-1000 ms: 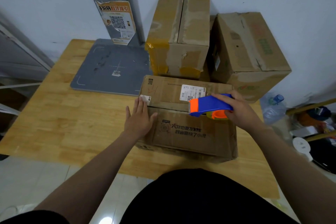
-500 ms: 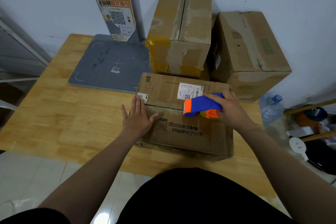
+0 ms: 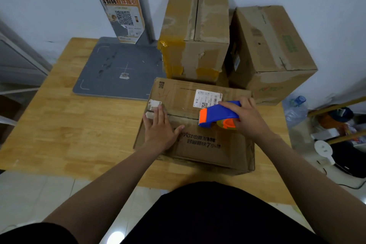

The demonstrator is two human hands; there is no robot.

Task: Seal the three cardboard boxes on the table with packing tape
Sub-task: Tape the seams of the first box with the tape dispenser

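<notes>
A flat cardboard box (image 3: pixel 206 144) with a white label and printed characters lies nearest me on the wooden table (image 3: pixel 79 125). My left hand (image 3: pixel 159 128) presses flat on the left end of its top, over the flap seam. My right hand (image 3: pixel 247 119) grips a blue and orange tape dispenser (image 3: pixel 217 114), whose orange blade end rests on the seam near the middle. Behind stand a tall box (image 3: pixel 196 31) with yellow tape patches and a larger box (image 3: pixel 271 49) to its right.
A grey scale platform (image 3: pixel 118 71) with an upright post (image 3: pixel 122 4) carrying a QR poster sits at the back left. Beyond the table's right edge are a water bottle (image 3: pixel 296 107) and floor clutter. The table's left half is bare wood.
My right hand has slid the dispenser leftward along the seam toward my left hand. My left hand stays pressed on the box's left end.
</notes>
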